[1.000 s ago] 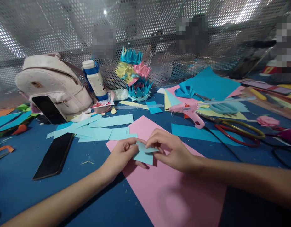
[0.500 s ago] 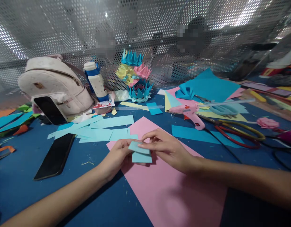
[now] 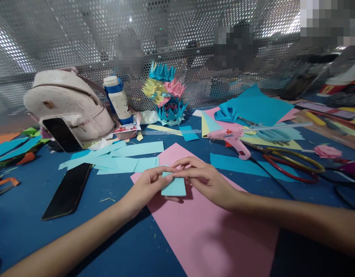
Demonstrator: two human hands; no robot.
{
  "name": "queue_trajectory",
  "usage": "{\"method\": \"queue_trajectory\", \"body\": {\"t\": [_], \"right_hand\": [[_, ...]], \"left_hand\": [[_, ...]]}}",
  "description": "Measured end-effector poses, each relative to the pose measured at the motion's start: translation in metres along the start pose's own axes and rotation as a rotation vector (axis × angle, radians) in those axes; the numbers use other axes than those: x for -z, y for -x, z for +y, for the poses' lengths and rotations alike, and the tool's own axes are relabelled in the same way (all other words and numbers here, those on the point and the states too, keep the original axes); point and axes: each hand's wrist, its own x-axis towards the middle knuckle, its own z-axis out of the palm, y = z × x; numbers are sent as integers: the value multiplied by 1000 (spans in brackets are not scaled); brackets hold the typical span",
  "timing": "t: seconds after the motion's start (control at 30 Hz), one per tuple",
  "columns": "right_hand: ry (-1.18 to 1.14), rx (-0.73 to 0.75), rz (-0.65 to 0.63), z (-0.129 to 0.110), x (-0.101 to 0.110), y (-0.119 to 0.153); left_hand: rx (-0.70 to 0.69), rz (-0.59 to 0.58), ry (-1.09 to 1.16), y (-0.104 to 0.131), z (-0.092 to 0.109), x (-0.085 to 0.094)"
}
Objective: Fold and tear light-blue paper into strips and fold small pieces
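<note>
Between my hands is a small light-blue piece of paper (image 3: pixel 173 187), held just above a large pink sheet (image 3: pixel 223 231). My left hand (image 3: pixel 147 186) grips its left side, thumb on top and fingers underneath. The fingertips of my right hand (image 3: pixel 208 181) press along the paper's upper edge, close to my left thumb. Beyond my hands lie several light-blue paper strips (image 3: pixel 137 149). Whether the held paper has more than one layer is hard to make out.
A pink glue gun (image 3: pixel 229 136) and scissors with red and yellow handles (image 3: pixel 295 163) lie on the right. At left are a black phone (image 3: pixel 66 192) and a pale backpack (image 3: pixel 68 104). Folded paper flowers (image 3: pixel 167 92) stand at the back beside a bottle (image 3: pixel 118 100).
The raised flap of the light-blue paper is now out of sight, and the paper shows one flat face. My left thumb has come onto the top; my right fingers moved to its upper edge.
</note>
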Motion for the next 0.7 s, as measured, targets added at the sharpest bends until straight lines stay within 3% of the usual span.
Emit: {"method": "queue_trajectory", "body": {"t": [0.17, 0.33, 0.53, 0.7], "right_hand": [[-75, -120, -14, -1, -1, 4], [-101, -320, -104, -3, -6, 3], [-292, -448, -44, -5, -2, -2], [-398, -561, -44, -6, -2, -2]], "left_hand": [[-64, -51, -183, 3, -2, -6], [-121, 35, -504, 6, -2, -13], [-14, 175, -291, -3, -1, -6], [-63, 376, -246, -4, -1, 0]]}}
